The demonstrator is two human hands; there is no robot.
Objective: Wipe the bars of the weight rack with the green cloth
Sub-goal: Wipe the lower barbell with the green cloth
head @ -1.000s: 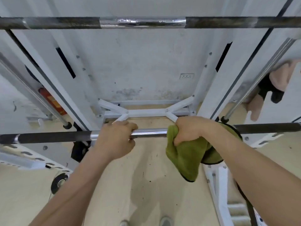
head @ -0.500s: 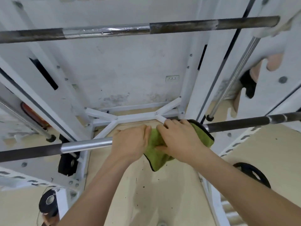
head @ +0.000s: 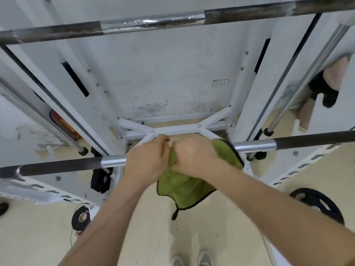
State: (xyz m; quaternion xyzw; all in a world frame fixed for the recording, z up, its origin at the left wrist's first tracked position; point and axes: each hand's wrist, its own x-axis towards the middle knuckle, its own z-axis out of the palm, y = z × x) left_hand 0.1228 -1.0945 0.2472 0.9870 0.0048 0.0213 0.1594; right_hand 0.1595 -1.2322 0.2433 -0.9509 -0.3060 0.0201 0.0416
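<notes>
A: Down at the lower bar (head: 288, 142), mid-span, right on the shiny stretch. Gripping it bare with the left hand (head: 146, 160), fingers curled over the top.

B: And just beside, near enough knuckle to knuckle: clamping the green cloth (head: 182, 185) onto that same bar with the right hand (head: 194, 158). Draped over the steel, bunched under the palm, loose tail hanging below, dark-edged corner dangling.

A: Looks like mid-wipe on the chrome. Probably only catching the top and front, though, gripped like that.

B: So, wrap the cloth all the way round. Squeeze firmly, then slide in long strokes out to the right, toward the dark knurled section. Twist the wrist while travelling to catch the underside.

A: And brace hard with the left hand. Likely to roll otherwise.

B: Good call. Gather up that dangling tail too, or risk snagging it at the white upright (head: 245, 93) on the way out.

A: Then swap over for the left stretch.

B: Plenty left after that, judging by the streaks on the upper bar (head: 153, 23) overhead. Same recipe there: full wrap, firm squeeze, long passes.
</notes>
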